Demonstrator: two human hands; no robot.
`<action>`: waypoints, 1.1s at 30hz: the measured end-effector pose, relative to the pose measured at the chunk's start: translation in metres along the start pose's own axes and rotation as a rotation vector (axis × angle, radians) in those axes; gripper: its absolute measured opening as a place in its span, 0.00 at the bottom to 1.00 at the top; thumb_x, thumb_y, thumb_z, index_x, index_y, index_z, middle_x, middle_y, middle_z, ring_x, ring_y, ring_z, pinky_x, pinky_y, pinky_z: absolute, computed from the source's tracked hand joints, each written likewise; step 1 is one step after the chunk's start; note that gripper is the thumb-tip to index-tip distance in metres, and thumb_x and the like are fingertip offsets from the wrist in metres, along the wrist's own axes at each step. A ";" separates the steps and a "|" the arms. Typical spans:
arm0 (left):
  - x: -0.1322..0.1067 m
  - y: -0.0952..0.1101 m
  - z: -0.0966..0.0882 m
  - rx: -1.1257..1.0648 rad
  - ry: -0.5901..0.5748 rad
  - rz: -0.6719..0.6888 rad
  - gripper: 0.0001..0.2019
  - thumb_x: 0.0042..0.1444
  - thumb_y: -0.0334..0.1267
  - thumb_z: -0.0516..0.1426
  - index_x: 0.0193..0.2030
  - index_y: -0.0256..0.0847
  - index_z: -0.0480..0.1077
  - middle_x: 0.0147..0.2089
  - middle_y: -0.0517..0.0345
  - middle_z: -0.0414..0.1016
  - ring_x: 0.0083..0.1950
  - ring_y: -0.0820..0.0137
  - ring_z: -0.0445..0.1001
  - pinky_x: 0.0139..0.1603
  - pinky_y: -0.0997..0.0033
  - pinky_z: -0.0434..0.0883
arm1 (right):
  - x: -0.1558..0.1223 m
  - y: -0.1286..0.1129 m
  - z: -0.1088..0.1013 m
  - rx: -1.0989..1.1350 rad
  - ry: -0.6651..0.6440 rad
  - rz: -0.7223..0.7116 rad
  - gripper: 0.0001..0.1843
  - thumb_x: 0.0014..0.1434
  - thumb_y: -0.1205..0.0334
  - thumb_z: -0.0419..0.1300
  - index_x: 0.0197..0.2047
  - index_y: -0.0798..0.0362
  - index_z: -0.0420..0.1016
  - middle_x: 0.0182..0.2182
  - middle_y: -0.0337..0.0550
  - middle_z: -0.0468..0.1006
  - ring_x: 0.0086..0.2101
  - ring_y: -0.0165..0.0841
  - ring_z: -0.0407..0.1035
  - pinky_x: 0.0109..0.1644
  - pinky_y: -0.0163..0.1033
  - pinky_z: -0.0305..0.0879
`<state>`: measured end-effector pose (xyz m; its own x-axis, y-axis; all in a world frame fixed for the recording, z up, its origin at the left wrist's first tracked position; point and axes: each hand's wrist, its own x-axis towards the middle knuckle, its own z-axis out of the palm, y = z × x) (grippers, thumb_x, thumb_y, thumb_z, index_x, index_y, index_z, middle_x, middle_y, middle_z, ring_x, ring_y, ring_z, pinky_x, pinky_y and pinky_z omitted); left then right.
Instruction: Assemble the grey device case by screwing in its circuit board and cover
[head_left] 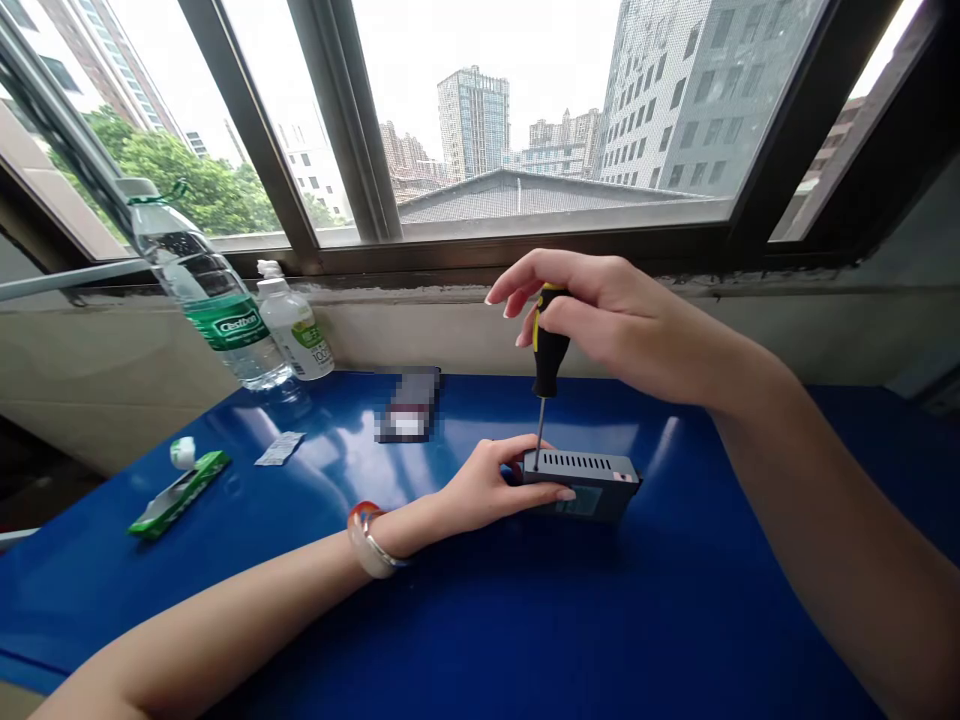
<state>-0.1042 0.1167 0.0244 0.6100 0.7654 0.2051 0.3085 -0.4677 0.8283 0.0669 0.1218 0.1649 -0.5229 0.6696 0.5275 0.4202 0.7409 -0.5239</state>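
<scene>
Two hands work at a glossy blue counter point(465, 620). We see the right hand point(607, 320), its grip clamped on a black-and-yellow screwdriver point(550, 350), with the tip touching a small black slotted box point(581, 480). The left hand point(487, 485), its grip clamped round that box, steadies it on the counter. Farther left stand a clear plastic water bottle point(210, 295) and a white-capped pump bottle point(294, 330), near a flat green packet point(178, 495).
</scene>
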 end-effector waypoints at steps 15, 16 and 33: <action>0.000 0.000 0.000 -0.023 0.004 0.007 0.17 0.52 0.45 0.63 0.42 0.35 0.71 0.33 0.60 0.72 0.33 0.73 0.68 0.35 0.78 0.66 | -0.007 -0.005 -0.001 -0.140 0.041 -0.090 0.16 0.58 0.65 0.57 0.50 0.50 0.73 0.40 0.38 0.75 0.24 0.22 0.62 0.24 0.30 0.59; 0.000 0.000 0.000 -0.025 0.004 0.009 0.16 0.52 0.45 0.63 0.42 0.35 0.71 0.33 0.59 0.72 0.34 0.73 0.68 0.35 0.78 0.66 | -0.006 -0.005 0.000 -0.136 0.081 -0.101 0.12 0.59 0.62 0.57 0.45 0.51 0.76 0.35 0.38 0.76 0.24 0.22 0.62 0.23 0.31 0.58; 0.000 0.000 0.000 -0.033 0.008 -0.001 0.17 0.52 0.46 0.63 0.42 0.35 0.71 0.33 0.60 0.73 0.33 0.73 0.68 0.35 0.77 0.67 | -0.006 -0.007 -0.002 -0.125 0.051 -0.073 0.21 0.58 0.70 0.56 0.55 0.50 0.70 0.44 0.38 0.76 0.26 0.22 0.65 0.27 0.31 0.62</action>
<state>-0.1042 0.1162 0.0242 0.6037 0.7695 0.2085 0.2849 -0.4525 0.8451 0.0688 0.1126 0.1662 -0.5181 0.6134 0.5961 0.4731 0.7861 -0.3977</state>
